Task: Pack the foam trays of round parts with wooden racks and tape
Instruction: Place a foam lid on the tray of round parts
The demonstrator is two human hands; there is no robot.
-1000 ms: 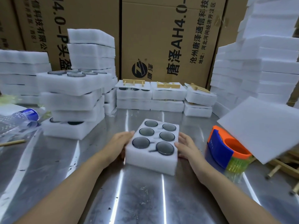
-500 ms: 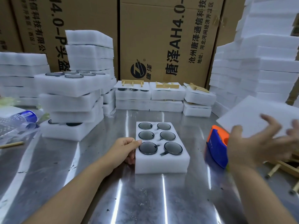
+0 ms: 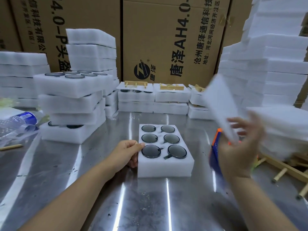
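A white foam tray (image 3: 165,167) with several dark round parts (image 3: 151,151) in its pockets lies on the steel table in front of me. My left hand (image 3: 128,152) grips the tray's left edge, thumb on top. My right hand (image 3: 240,147) is raised at the right and holds a thin white foam sheet (image 3: 220,105), which is tilted and blurred. Behind that hand stands an orange and blue tape dispenser (image 3: 215,147), mostly hidden. Wooden racks (image 3: 283,167) lie at the right edge.
Stacks of filled foam trays (image 3: 71,104) stand at the left. Taped packs with wooden racks on top (image 3: 170,94) line the back. Tall foam piles (image 3: 275,67) fill the right, cardboard boxes (image 3: 166,39) the rear. A plastic bottle (image 3: 18,120) lies far left.
My right hand left the tray's right side, reached to the foam pile and lifted a thin sheet off it. The tray was turned square to me; my left hand stayed on it.
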